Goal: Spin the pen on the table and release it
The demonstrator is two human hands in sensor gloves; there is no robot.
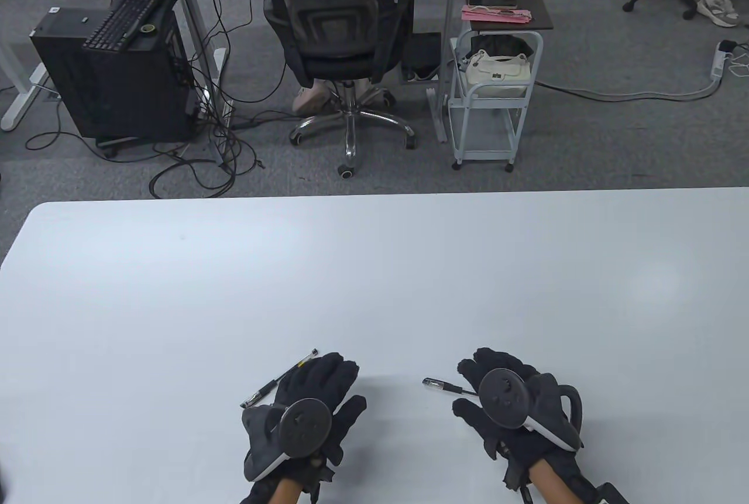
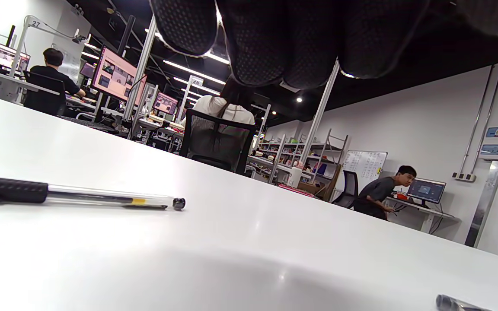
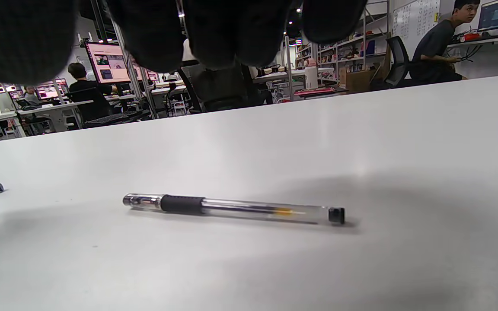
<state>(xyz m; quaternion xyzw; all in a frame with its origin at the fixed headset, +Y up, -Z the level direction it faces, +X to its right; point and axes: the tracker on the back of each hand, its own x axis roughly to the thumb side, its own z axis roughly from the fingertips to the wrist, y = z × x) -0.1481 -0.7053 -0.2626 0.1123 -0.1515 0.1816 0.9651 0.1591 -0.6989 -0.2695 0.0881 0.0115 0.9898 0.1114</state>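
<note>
Two clear pens with black grips lie flat on the white table. The left pen lies diagonally just left of my left hand; it also shows in the left wrist view, with my gloved fingers hanging above the table and apart from it. The right pen points left, its far end hidden under my right hand. In the right wrist view this pen lies free, my fingers above it and not touching. Both hands are empty.
The table's far edge is well beyond the hands. Past it stand an office chair, a small cart and a computer tower on the floor. The right pen's tip shows in the left wrist view.
</note>
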